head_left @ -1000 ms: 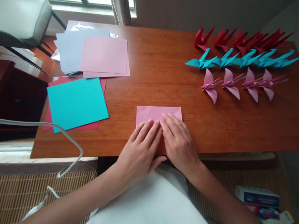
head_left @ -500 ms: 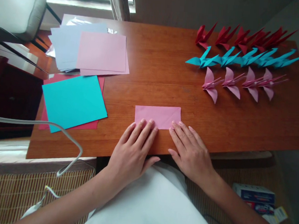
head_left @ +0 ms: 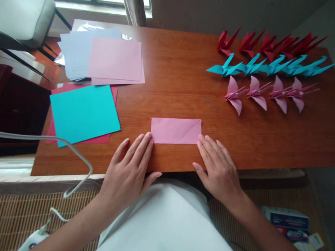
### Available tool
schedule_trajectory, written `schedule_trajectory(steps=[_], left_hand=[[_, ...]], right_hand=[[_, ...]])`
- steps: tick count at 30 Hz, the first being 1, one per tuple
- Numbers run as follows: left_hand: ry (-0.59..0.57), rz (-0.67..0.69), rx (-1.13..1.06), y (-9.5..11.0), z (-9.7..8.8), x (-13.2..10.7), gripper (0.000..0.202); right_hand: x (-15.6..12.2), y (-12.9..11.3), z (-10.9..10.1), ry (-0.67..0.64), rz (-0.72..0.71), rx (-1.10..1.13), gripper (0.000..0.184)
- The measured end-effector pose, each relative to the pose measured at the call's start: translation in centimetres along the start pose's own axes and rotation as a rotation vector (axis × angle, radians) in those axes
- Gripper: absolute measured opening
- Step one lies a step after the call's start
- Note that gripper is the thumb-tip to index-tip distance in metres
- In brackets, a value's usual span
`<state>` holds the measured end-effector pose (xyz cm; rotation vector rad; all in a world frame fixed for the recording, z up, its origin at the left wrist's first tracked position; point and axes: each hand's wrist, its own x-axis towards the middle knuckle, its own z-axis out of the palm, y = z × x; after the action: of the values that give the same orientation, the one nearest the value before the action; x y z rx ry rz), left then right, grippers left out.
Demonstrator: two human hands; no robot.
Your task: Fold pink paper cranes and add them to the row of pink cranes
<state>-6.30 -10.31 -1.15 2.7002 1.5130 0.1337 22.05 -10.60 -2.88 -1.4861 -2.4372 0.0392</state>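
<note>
A pink sheet of paper (head_left: 175, 131), folded into a long rectangle, lies flat near the table's front edge. A faint diagonal crease crosses its right part. My left hand (head_left: 131, 165) lies with fingers stretched out, fingertips at the paper's lower left corner. At the lower right corner rest the fingertips of my right hand (head_left: 218, 165), its fingers also straight and flat. Neither hand grips anything.
Folded cranes stand at the back right in rows: red (head_left: 226, 40), blue (head_left: 228, 66) and pink (head_left: 234, 95). On the left lie pale pink sheets (head_left: 116, 58), grey-blue sheets (head_left: 75, 55) and turquoise paper (head_left: 85, 112) over red paper. A pale curved rod (head_left: 77, 152) crosses the table's left front corner.
My left hand has slid left along the paper's lower edge to its corner. My right hand has shifted slightly right. More of the pink paper is uncovered.
</note>
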Motion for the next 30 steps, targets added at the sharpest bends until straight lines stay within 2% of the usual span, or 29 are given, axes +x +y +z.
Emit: schedule_trajectory(steps=[3, 5, 7, 10, 14, 16, 18, 20, 22, 24, 26, 30], left_hand=[[-0.001, 0.005, 0.005, 0.0, 0.1, 0.0, 0.090], [-0.003, 0.007, 0.009, 0.1, 0.1, 0.0, 0.090], [0.002, 0.007, 0.014, 0.1, 0.2, -0.1, 0.091], [0.006, 0.004, 0.016, 0.1, 0.1, -0.1, 0.090], [0.001, -0.002, 0.006, 0.1, 0.1, -0.2, 0.091], [-0.001, -0.006, -0.003, 0.1, 0.2, -0.1, 0.092], [0.005, -0.008, -0.010, 0.1, 0.3, -0.1, 0.091], [0.020, -0.007, -0.014, 0.1, 0.4, -0.1, 0.090], [0.023, 0.006, -0.017, 0.0, 0.4, -0.1, 0.085], [0.017, 0.015, -0.017, -0.1, 0.4, -0.1, 0.082], [0.012, 0.007, -0.011, -0.1, 0.3, -0.2, 0.083], [0.018, -0.001, -0.012, -0.2, 0.1, -0.2, 0.087]], right_hand=[[0.0, -0.5, -0.2, 0.046, 0.082, -0.034, 0.058], [0.5, -1.3, -0.2, 0.078, 0.119, -0.020, 0.064], [1.5, -2.5, 0.0, 0.098, 0.120, 0.011, 0.076], [3.1, -3.8, 0.0, 0.105, 0.109, 0.035, 0.081], [4.0, -3.8, -0.7, 0.192, 0.234, 0.026, 0.084], [4.0, -3.8, -1.0, 0.214, 0.225, 0.026, 0.081], [4.1, -4.4, -0.8, 0.178, 0.131, 0.056, 0.074], [4.4, -5.7, -0.1, 0.083, -0.011, 0.119, 0.066], [4.7, -6.9, 0.9, -0.005, -0.097, 0.159, 0.066], [4.9, -7.6, 1.7, -0.054, -0.110, 0.164, 0.068], [4.6, -7.3, 1.8, -0.096, -0.094, 0.153, 0.072], [2.5, -4.4, 0.6, -0.103, -0.012, 0.111, 0.068]])
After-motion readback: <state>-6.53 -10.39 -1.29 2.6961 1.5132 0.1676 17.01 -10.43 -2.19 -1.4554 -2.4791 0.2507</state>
